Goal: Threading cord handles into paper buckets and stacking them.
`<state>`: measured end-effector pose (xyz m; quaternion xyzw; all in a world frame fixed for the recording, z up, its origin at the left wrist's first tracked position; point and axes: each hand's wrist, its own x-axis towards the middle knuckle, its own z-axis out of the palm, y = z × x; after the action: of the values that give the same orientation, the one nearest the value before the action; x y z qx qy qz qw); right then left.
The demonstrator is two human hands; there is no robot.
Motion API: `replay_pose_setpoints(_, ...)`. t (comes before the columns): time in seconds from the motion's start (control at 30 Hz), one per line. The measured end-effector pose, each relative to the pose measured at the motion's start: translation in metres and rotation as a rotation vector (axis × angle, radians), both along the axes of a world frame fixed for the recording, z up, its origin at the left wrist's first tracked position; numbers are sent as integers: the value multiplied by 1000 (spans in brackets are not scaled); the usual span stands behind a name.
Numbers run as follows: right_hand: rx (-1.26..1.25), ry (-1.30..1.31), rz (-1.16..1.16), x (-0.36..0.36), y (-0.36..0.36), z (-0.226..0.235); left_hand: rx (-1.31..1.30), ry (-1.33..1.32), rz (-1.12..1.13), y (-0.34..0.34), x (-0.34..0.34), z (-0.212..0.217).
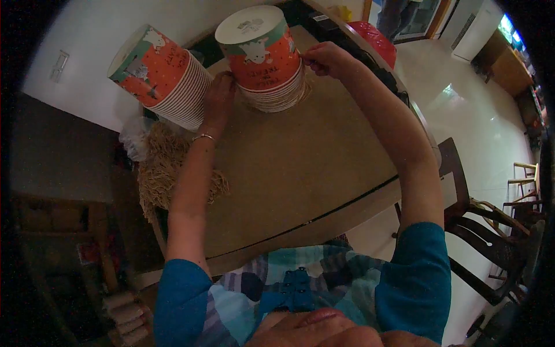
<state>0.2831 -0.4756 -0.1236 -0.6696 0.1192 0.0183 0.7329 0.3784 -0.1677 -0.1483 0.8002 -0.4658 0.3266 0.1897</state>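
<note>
A stack of nested orange and green paper buckets (pixel 258 58) stands upside down near the far edge of the table. Thin pale cords hang about its lower rims. On its left side, my left hand (pixel 219 95) has its fingertips closed against the bucket wall; what they pinch, if anything, is hidden. My right hand (pixel 330 60) is closed in a pinch at the stack's right side, and I cannot make out what is in it. A second, taller stack of the same buckets (pixel 159 72) leans to the left of my left hand.
Beside my left forearm lies a tangled heap of beige cords (pixel 165 165), with a clear plastic bag (pixel 134 139) behind it. The brown tabletop (pixel 283 168) has dark edging. A red plastic item (pixel 376 43) is beyond the far right edge. Dark wooden chairs (pixel 480 237) stand at right.
</note>
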Motion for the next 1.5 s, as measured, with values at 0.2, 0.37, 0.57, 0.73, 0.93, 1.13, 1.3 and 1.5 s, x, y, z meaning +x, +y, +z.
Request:
replay_pose_setpoints(0.2, -95, 38, 7, -4, 8, 9, -21, 3, -3, 7, -7, 2)
replay_pose_setpoints(0.37, -278, 95, 7, -4, 1, 6, -142, 342, -29, 2, -34, 25)
replay_pose_setpoints(0.57, -83, -8, -18, -13, 11, 13, -154, 287, 4, 7, -7, -4)
replay_pose_setpoints(0.73, -149, -78, 9, -2, 1, 8, -283, 168, 64, 6, -11, 4)
replay_pose_setpoints(0.93, -39, -8, -36, -5, 4, 16, -384, 359, 64, -6, -34, 34)
replay_pose_setpoints(1.13, -79, -11, -33, -2, 1, 12, -263, 328, 107, -6, -25, 19)
replay_pose_setpoints(1.3, -162, 60, -77, -2, 7, 19, -310, 370, 89, -6, -23, 20)
replay_pose_setpoints(1.5, -57, 12, -11, -6, -3, 10, -310, 436, 100, -11, -15, 12)
